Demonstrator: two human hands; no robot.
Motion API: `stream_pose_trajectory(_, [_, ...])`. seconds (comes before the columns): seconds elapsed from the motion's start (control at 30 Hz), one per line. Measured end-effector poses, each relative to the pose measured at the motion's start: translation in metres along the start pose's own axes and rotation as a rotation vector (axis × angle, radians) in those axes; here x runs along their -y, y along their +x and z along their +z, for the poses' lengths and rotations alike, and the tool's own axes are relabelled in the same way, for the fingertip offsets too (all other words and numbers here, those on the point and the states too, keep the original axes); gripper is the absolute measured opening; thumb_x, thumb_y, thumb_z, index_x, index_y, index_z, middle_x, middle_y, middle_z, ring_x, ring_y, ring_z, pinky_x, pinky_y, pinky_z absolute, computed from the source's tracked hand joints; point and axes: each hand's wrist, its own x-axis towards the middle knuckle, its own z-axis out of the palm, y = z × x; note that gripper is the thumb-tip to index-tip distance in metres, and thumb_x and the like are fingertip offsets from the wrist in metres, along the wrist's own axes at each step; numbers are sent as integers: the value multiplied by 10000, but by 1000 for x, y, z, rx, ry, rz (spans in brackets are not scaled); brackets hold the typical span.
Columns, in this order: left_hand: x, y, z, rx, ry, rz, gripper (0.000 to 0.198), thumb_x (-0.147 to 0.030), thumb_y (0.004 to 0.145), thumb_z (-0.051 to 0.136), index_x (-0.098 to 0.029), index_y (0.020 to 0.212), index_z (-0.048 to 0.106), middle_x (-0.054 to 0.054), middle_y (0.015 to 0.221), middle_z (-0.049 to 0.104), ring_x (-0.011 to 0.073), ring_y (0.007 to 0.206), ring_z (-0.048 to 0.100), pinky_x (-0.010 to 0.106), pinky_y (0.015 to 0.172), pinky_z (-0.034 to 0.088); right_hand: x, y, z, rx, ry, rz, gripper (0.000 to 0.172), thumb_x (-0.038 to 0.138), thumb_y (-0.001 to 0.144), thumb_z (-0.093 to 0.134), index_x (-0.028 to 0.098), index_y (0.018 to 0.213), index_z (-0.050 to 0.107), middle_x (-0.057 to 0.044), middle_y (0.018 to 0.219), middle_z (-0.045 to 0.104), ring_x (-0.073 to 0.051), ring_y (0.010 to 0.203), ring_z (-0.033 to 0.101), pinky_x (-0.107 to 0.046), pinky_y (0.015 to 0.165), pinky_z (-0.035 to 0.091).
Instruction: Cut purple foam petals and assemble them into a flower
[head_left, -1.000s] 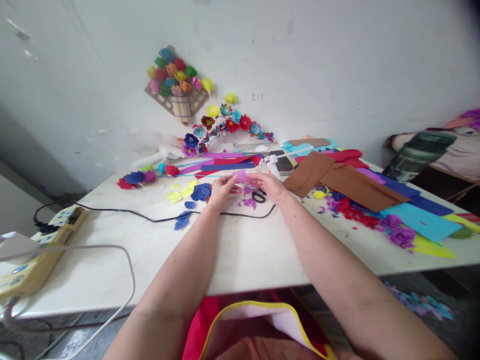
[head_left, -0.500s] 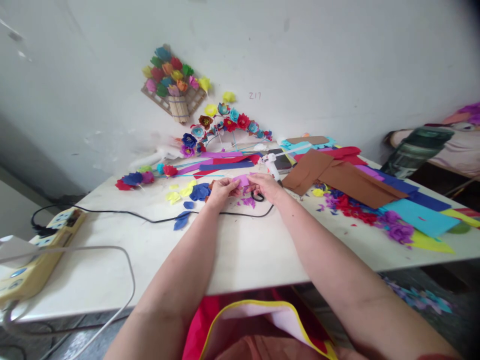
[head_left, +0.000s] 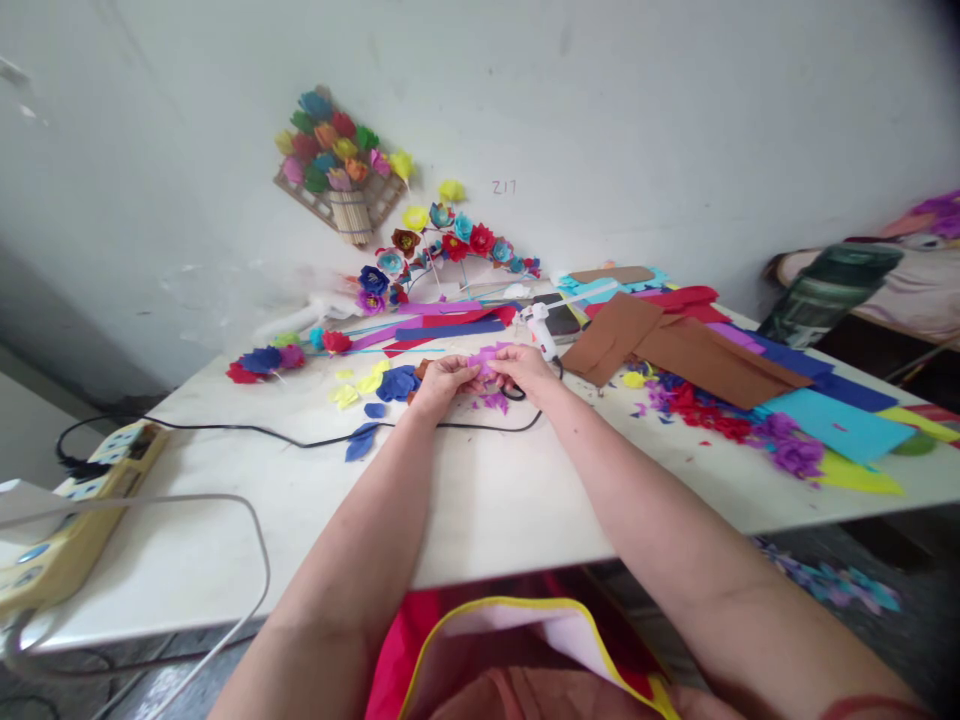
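Observation:
A small piece of purple crepe paper is pinched between both my hands over the table. My left hand grips its left side with thumb and fingertips. Closed on its right side is my right hand. A black loop, perhaps a scissors handle, shows beneath the right fingers; whether they touch it I cannot tell. Purple scraps lie just under the hands. Blue paper petals and yellow petals rest left of my left hand. A white glue gun is right behind my right hand.
Brown paper sheets and coloured scraps cover the right side. A black cord runs from the power strip past my wrists. Paper flowers lie at left, and a flower arch stands at the back.
My fingertips have drawn closer together on the purple paper, which now looks more bunched. The whole view has shifted slightly.

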Motion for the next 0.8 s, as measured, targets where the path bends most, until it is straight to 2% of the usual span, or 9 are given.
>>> stream_pose_trajectory(0.33, [-6, -4, 1, 16, -124, -25, 303, -268, 554, 804, -129, 740, 610, 34, 614, 687, 129, 510, 625, 230, 529, 494, -4, 4, -5, 51, 129, 37, 115, 10, 721, 618, 123, 740, 622, 17, 471, 605, -77, 358, 519, -146, 320, 354])
stream_pose_trajectory(0.63, [-8, -3, 1, 10, -188, -36, 181, -166, 621, 718, -122, 763, 616, 47, 621, 689, 138, 515, 634, 234, 527, 509, -4, 5, -7, 78, 161, 62, 113, 28, 702, 620, 128, 753, 631, 6, 471, 609, -87, 362, 518, -154, 317, 341])
stream_pose_trajectory(0.8, [-8, -2, -1, -1, -217, -42, 187, -136, 635, 676, -110, 818, 651, 53, 633, 694, 141, 508, 626, 245, 522, 506, -3, 3, -7, 103, 178, 27, 117, 33, 675, 611, 123, 738, 652, 4, 475, 609, -83, 373, 518, -154, 337, 345])
